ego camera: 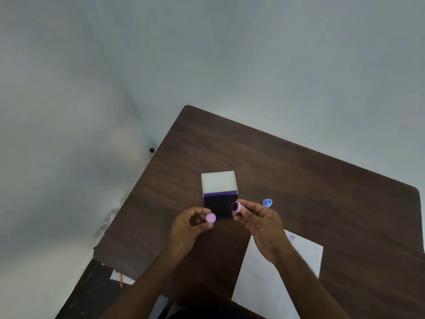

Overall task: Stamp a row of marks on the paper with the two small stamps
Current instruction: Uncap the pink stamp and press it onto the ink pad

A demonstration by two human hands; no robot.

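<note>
Head view: left hand (190, 223) pinches pink cap (210, 218); right hand (262, 223) pinches pink stamp (236, 207).

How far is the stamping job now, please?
Done: one faint purple mark sits near the paper's far corner. In hand: the right hand pinches the pink stamp; the left hand holds its pink cap, over the open ink pad. Left: the row itself; the blue stamp lies on the table.

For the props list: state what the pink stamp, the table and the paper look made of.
Pink stamp: likely plastic, going by its smooth, even colour; its dark face looks inked. Table: dark wood or wood-look laminate, matte, with visible grain streaks. Paper: thin white sheet lying flat, matte.
</note>
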